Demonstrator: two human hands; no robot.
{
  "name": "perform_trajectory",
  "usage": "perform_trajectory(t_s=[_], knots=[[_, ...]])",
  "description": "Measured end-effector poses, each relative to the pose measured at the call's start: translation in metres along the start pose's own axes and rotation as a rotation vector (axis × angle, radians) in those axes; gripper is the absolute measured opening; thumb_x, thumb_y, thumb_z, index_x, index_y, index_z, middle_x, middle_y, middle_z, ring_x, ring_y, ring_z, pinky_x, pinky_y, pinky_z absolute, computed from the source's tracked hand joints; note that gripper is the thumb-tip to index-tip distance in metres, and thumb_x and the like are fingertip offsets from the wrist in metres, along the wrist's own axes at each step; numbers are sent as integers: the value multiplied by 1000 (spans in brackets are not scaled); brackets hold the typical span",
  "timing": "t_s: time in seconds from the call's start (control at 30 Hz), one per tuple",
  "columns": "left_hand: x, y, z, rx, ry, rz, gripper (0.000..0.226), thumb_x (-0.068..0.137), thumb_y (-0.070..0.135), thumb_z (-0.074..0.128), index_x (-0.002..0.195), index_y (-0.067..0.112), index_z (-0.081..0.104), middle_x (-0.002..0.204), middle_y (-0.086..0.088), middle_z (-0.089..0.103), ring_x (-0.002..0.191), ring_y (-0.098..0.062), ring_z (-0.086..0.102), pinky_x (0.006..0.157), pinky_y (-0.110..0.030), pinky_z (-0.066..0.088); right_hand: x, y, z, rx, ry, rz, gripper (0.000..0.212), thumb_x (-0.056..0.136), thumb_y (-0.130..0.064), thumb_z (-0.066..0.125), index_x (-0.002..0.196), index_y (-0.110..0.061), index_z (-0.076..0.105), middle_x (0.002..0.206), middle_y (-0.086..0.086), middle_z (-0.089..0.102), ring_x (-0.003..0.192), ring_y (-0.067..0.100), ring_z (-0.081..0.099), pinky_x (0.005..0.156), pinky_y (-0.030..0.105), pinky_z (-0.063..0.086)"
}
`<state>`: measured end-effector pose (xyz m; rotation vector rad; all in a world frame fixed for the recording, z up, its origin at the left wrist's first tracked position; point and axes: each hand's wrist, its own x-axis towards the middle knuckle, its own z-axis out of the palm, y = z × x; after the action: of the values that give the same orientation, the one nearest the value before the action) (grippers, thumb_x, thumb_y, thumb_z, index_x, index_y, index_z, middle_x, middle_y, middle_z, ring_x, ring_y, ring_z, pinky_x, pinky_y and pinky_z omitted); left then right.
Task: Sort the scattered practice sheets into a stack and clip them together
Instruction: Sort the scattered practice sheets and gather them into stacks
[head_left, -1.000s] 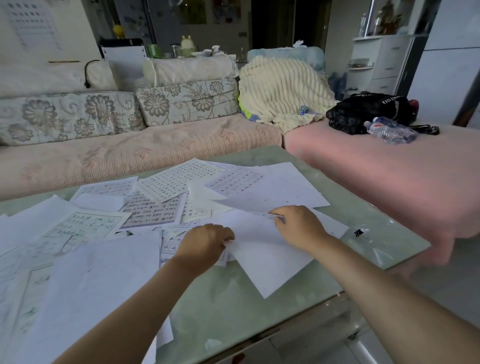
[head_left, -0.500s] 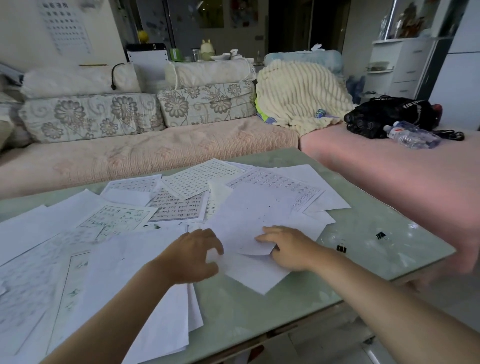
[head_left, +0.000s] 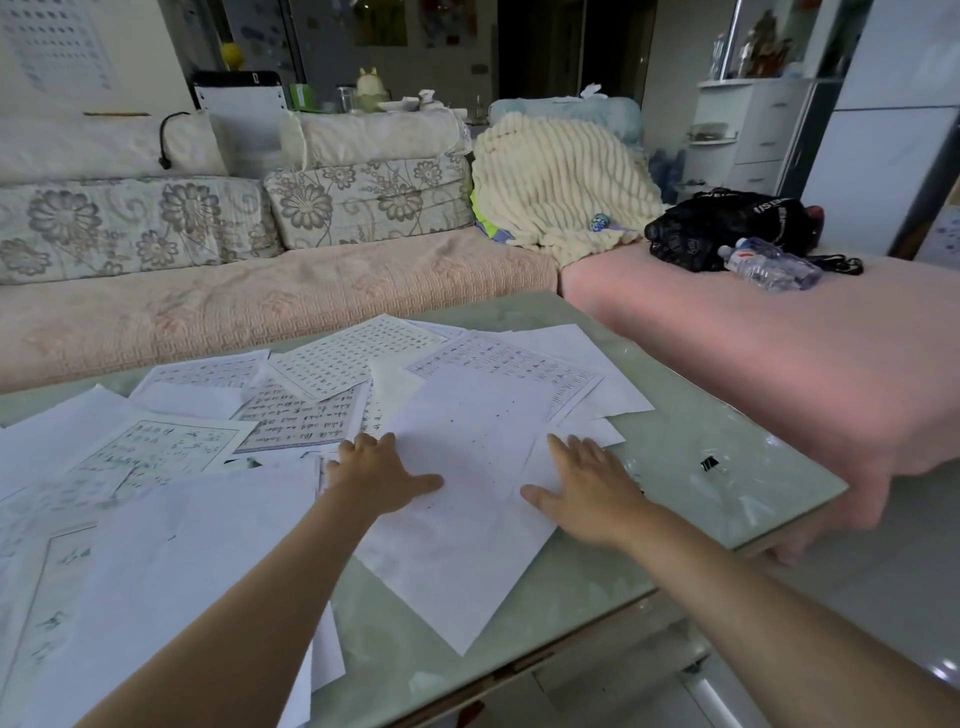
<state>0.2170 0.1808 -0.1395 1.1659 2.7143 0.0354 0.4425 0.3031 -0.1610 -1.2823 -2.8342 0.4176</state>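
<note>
1. Fingers (head_left: 566, 448) on both hands are straight and spread, palms down, pressing paper and gripping nothing. Step looks like gathering: loose pages being pulled toward one pile. Clipping not started.
2. Sofa (head_left: 260, 312) runs behind, pink-covered seat (head_left: 779, 364) to the right with a black bag (head_left: 727, 223) and a water bottle (head_left: 769, 266) on it. None of it is task stuff.
3. Desk (head_left: 696, 415) has a pale green glass top, with its left and middle mostly under paper.
4. Practice sheets (head_left: 343, 358) lie scattered and overlapping at odd angles, some printed side up, some blank. No squared stack visible.
5. Blank sheet (head_left: 467, 545) sits nearest the front, rotated, with one corner pointing at the desk's near edge. Both hands rest on it.
6. Left hand (head_left: 382, 475) is on that sheet's left side, thumb stretched across the paper. Right hand (head_left: 587, 488) is on its right side, over the edge of another page.
7. Binder clip (head_left: 709, 464), small and black, lies alone on bare glass to the right of the right hand, clear of all paper.
8. Next move likely needs flat downward pressure while dragging pages together, then squaring the edges, then a reach right for the clip. Thin paper probably slides easily on glass and could slip off the near edge.
</note>
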Motion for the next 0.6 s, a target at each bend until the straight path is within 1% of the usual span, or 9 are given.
perform_trajectory(t_s=[0.07,0.13,0.23,0.3,0.33,0.4,0.47,0.53,0.6], knots=[[1,-8,2,-58,-61,59,97,70,79,57,147,27,29,153,-6,24,139,-32,21,110,-48,26,6,4,3,16,-30,2,88,94,-69,31,159,-19,-1,167,9,0,154,25,-3,124,43,3],[-3,-17,3,-135,-110,122,99,65,76,66,147,34,29,155,-2,20,141,-30,17,112,-49,24,12,4,2,41,-26,-25,87,95,-69,29,159,-20,-3,167,8,0,154,24,-3,124,43,2],[-17,-24,2,-178,-90,187,95,59,69,77,138,36,36,148,-1,31,137,-24,25,108,-45,30,20,1,-2,82,-25,-21,92,94,-70,34,159,-20,-7,167,9,-4,154,24,-5,124,41,0],[-25,-22,1,-198,-108,188,96,57,65,80,137,36,36,143,-1,36,133,-23,28,105,-44,34,26,-1,-1,36,-8,24,100,88,-76,38,158,-19,-7,166,11,-5,153,27,-7,124,43,1],[-27,-22,1,-213,-113,167,95,58,65,80,137,35,36,141,-2,37,133,-24,29,104,-44,35,29,-2,0,-12,3,55,105,85,-80,37,158,-19,-6,166,12,-2,153,29,-4,123,46,4],[-28,-19,-1,-275,-71,79,89,66,66,74,139,31,38,139,-6,41,131,-27,33,105,-45,38,33,-4,2,-75,22,91,110,78,-85,37,158,-19,1,164,13,9,150,31,7,119,51,12],[-27,-16,-5,-273,-32,-18,89,72,64,70,143,22,36,139,-12,43,131,-32,36,106,-45,38,34,-4,-1,-54,62,74,106,76,-84,43,155,-22,12,159,9,23,146,29,20,115,50,20],[-30,-11,-8,-132,-64,-44,98,72,67,69,146,16,30,141,-16,38,134,-34,32,108,-43,33,31,-6,-4,-7,116,62,101,74,-79,54,152,-24,22,151,6,35,140,29,29,112,46,26],[-36,-6,-9,-11,-98,-24,103,72,72,65,147,13,27,143,-18,32,135,-35,28,109,-40,29,31,-8,-7,107,157,85,99,70,-69,67,150,-27,27,145,4,42,135,28,34,109,43,32]])
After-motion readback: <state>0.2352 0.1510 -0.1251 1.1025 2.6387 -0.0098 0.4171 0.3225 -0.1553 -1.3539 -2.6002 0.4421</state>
